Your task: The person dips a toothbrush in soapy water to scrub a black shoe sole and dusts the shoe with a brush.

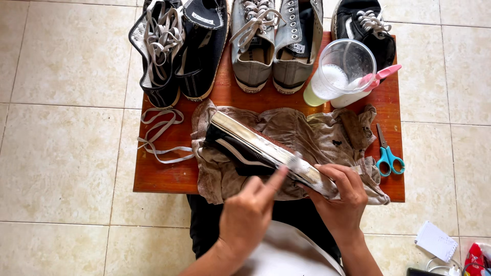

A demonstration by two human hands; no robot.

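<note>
Shoe [245, 148], black with a white sole, lies on its side on a dirty cloth [327, 135] on the wooden table [163, 174]. Right hand [340, 197] is closed around its heel end. Left hand [250, 209] presses the index finger on the sole; if it holds something, I cannot tell. Blue scissors [389, 156] lie near, a plastic cup [341, 69] and more shoes [271, 43] stand behind.

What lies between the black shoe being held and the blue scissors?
In the head view, only the stained brown cloth lies between the black shoe and the scissors.
</note>
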